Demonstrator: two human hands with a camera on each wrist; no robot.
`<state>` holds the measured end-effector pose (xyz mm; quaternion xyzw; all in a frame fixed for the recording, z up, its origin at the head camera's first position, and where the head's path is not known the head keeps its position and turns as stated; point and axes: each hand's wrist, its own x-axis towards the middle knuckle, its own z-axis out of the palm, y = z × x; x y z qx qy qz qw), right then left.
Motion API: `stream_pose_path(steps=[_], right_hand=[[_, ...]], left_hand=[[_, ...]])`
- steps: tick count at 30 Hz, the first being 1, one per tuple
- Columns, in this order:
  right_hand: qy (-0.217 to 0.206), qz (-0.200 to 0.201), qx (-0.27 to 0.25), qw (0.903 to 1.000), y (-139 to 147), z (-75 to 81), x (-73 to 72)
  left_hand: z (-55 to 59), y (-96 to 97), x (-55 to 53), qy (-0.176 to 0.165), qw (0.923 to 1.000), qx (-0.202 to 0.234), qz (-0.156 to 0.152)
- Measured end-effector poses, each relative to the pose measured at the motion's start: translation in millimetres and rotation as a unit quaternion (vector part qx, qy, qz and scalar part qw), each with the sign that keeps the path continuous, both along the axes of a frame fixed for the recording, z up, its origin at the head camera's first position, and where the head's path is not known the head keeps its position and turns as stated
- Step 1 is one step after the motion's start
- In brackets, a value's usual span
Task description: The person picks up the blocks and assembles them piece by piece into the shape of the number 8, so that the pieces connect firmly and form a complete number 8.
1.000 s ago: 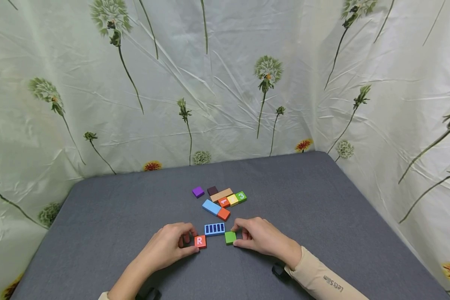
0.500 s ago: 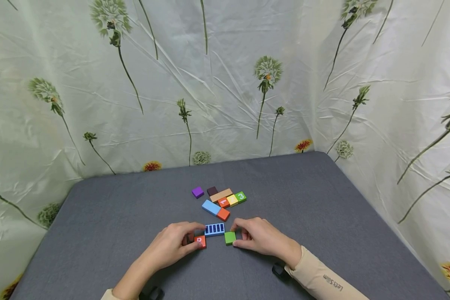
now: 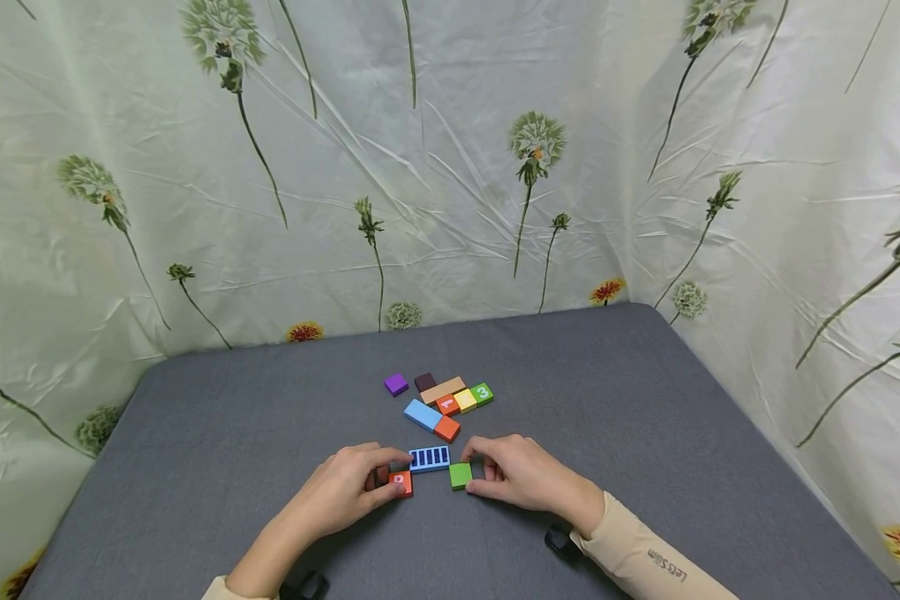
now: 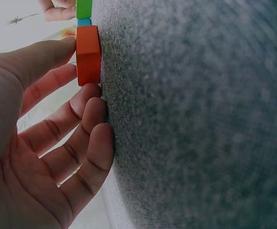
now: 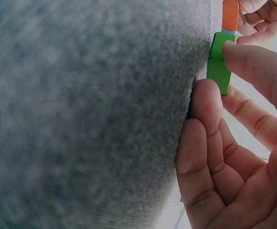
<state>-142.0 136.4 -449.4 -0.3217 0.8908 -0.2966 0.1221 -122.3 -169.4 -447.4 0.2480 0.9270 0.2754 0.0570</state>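
Observation:
In the head view, my left hand (image 3: 342, 485) is at a red letter block (image 3: 401, 484). Its thumb lies on the block's top, partly covering the letter, and the index fingertip reaches the left end of a blue block with dark bars (image 3: 430, 459). The left wrist view shows the thumb at the top edge of the red block (image 4: 88, 55), the other fingers loosely bent beside it. My right hand (image 3: 521, 477) pinches a plain green block (image 3: 461, 477) between thumb and index finger. This green block sits at the blue block's right end. All three lie on the table.
Beyond them lie a light blue block (image 3: 423, 415) touching an orange-red one (image 3: 447, 429), a tan bar (image 3: 443, 390), a red 1 block (image 3: 447, 404), a yellow block (image 3: 465, 400), a green 3 block (image 3: 482, 393), a dark block (image 3: 424, 382) and a purple block (image 3: 396, 383).
My left thumb has slid onto the red block's top, and the left index finger has moved right to the blue block. My right hand stays at the green block.

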Motion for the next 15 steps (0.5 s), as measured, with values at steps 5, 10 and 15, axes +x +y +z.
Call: stream_pose_path(steps=[5,10,15], right_hand=[[-0.005,0.000,0.000,1.0000,-0.2,-0.6,-0.7],[-0.006,-0.002,-0.002,1.0000,0.2,-1.9,-0.6],[-0.008,-0.003,-0.005,1.0000,0.8,-0.9,0.5]], left_hand=[[1.0,-0.1,0.1,-0.012,0.9999,-0.009,-0.002],[1.9,-0.1,-0.3,-0.020,0.9997,-0.016,-0.006],[0.9,-0.8,-1.5,-0.015,0.9997,-0.013,-0.012]])
